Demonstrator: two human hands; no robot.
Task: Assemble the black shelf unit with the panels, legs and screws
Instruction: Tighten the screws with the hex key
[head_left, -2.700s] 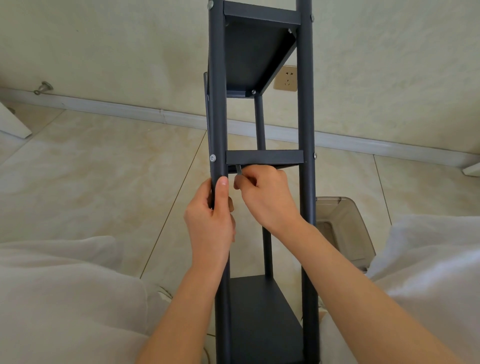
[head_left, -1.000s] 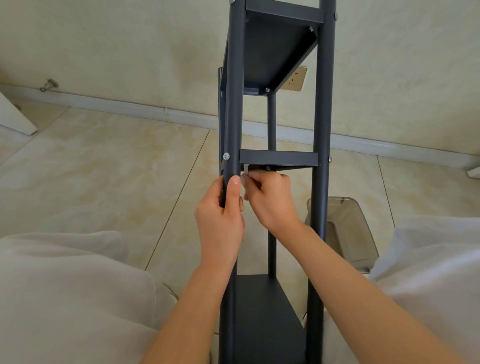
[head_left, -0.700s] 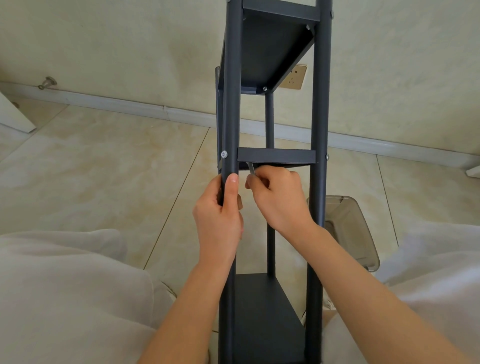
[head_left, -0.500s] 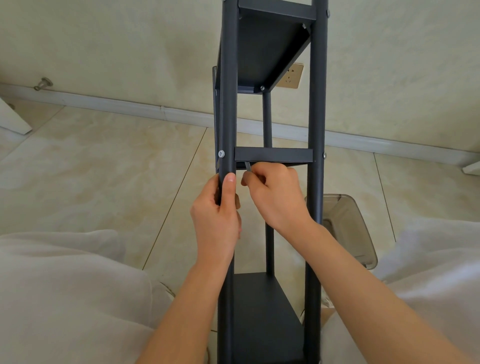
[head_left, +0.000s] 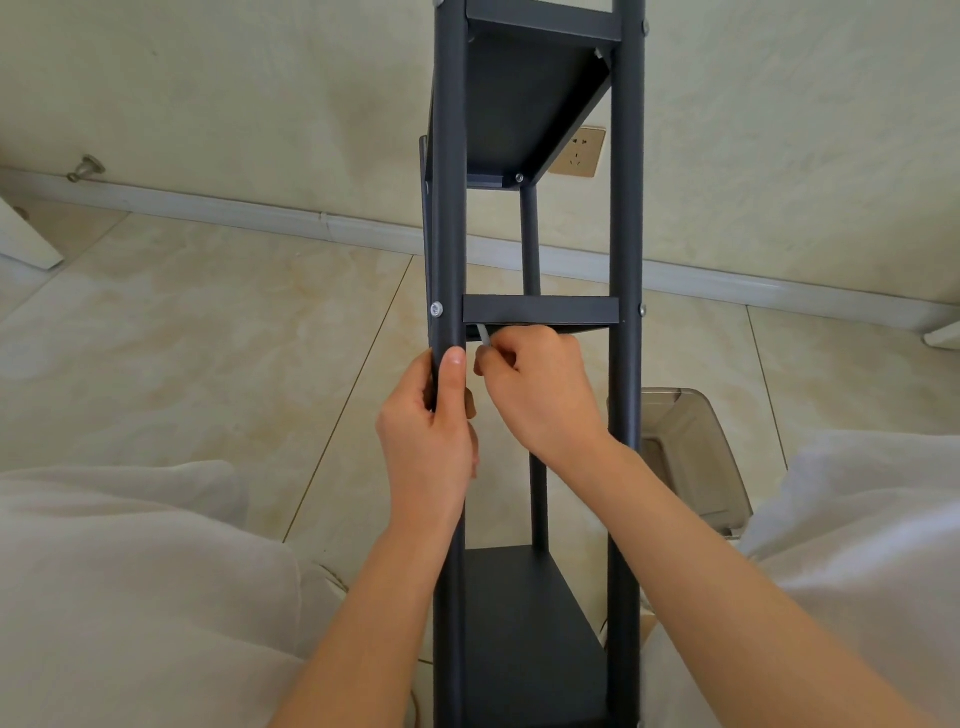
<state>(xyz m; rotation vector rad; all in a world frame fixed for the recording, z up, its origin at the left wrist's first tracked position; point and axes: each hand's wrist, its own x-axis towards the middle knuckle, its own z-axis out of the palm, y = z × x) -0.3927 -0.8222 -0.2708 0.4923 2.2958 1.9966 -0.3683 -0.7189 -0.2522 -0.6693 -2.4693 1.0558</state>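
Head: right hand (head_left: 540, 395) under panel (head_left: 540, 310) edge

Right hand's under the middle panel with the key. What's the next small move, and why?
Probably turn the key a part-turn: the right hand pinches it, tip up under the left corner of the middle panel, while the left hand grips the front left leg below its screw, steadying it.

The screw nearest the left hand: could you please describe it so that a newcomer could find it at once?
Start at the black shelf unit in mid-view and follow its front left leg down to the middle panel. The screw sits on that leg, just above the thumb of the left hand. Unlike the right leg's screw, it shows a full round silver head.
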